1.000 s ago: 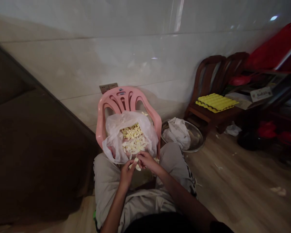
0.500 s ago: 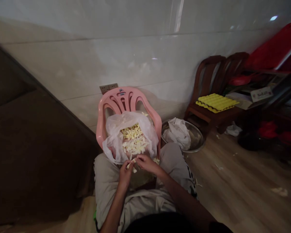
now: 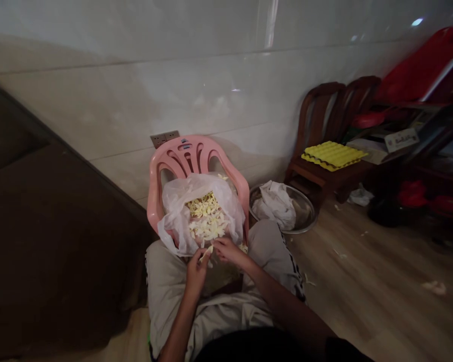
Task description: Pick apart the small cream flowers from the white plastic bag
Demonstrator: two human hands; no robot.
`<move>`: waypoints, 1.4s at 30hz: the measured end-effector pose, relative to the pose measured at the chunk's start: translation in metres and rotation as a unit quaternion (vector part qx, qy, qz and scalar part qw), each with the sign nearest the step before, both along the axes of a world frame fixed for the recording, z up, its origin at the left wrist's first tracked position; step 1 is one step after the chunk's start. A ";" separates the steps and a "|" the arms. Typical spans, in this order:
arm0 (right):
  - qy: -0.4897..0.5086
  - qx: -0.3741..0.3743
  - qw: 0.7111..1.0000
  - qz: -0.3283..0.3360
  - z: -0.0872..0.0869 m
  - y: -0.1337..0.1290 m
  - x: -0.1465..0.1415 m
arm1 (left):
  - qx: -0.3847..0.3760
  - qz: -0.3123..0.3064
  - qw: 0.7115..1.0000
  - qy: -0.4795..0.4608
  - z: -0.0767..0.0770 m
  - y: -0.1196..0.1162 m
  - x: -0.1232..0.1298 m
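Observation:
Between my knees, my left hand [image 3: 197,265] pinches a small pale yellow flower [image 3: 209,250] by its lower part. Just right of it is my right hand [image 3: 227,251], its fingers drawn together at the flower's tip; anything between them is too small to make out. Right in front of both hands, a whitish plastic bag [image 3: 176,221] lies spread open on the seat of a pink plastic chair [image 3: 242,188]. Loose flowers [image 3: 208,227] in cream and yellow are heaped in it.
A metal basin [image 3: 301,231] holding a crumpled white bag [image 3: 274,203] stands right of my knee. Beyond it, a yellow egg tray [image 3: 334,155] rests on a wooden chair [image 3: 300,163]. A dark panel [image 3: 60,241] fills the left side. Scraps lie on the floor [image 3: 362,286].
My head view has turned slightly, shifting the surroundings left. My right fingertips have come slightly away from the left hand, and more of the flower shows between them.

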State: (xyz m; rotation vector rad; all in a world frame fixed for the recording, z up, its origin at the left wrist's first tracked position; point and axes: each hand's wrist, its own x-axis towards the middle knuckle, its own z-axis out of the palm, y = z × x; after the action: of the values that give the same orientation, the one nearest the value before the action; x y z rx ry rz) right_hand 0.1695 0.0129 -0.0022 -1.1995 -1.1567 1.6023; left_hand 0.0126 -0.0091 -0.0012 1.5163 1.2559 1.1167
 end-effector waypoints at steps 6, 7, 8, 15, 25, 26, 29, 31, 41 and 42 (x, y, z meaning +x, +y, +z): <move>-0.033 0.085 0.992 0.081 0.002 -0.002 0.004 | -0.058 0.060 0.996 -0.044 -0.011 0.011 -0.006; -0.048 0.104 0.989 0.088 0.002 -0.002 0.005 | -0.056 0.065 0.996 -0.039 -0.013 0.011 -0.007; -0.059 0.122 0.986 0.096 0.001 -0.003 0.005 | -0.053 0.069 0.996 -0.033 -0.014 0.011 -0.008; -0.129 0.153 0.971 0.133 -0.003 -0.007 0.014 | -0.041 0.058 0.997 0.033 -0.015 0.006 -0.008; -0.277 0.241 0.928 0.060 -0.013 -0.004 -0.001 | 0.023 0.037 0.992 0.122 -0.015 0.005 -0.007; -0.288 0.238 0.926 0.050 -0.015 -0.002 -0.003 | 0.037 0.034 0.991 0.128 -0.016 0.005 -0.007; -0.306 0.220 0.926 0.030 -0.020 0.001 -0.004 | 0.073 0.023 0.986 0.147 -0.018 0.006 -0.006; -0.318 0.209 0.925 0.018 -0.020 0.003 -0.004 | 0.098 0.015 0.982 0.162 -0.018 0.006 -0.004; -0.331 0.297 0.896 0.017 -0.007 -0.006 0.004 | 0.074 0.007 0.983 0.169 -0.017 0.004 -0.007; -0.317 0.299 0.900 0.016 -0.006 -0.007 0.003 | 0.063 0.017 0.985 0.162 -0.018 0.005 -0.008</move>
State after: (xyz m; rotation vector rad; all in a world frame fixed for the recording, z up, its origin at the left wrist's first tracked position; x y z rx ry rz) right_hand 0.1725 0.0060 -0.0082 -1.2965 -1.9104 0.7497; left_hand 0.0046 -0.0043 -0.0194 1.8323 1.4558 1.0138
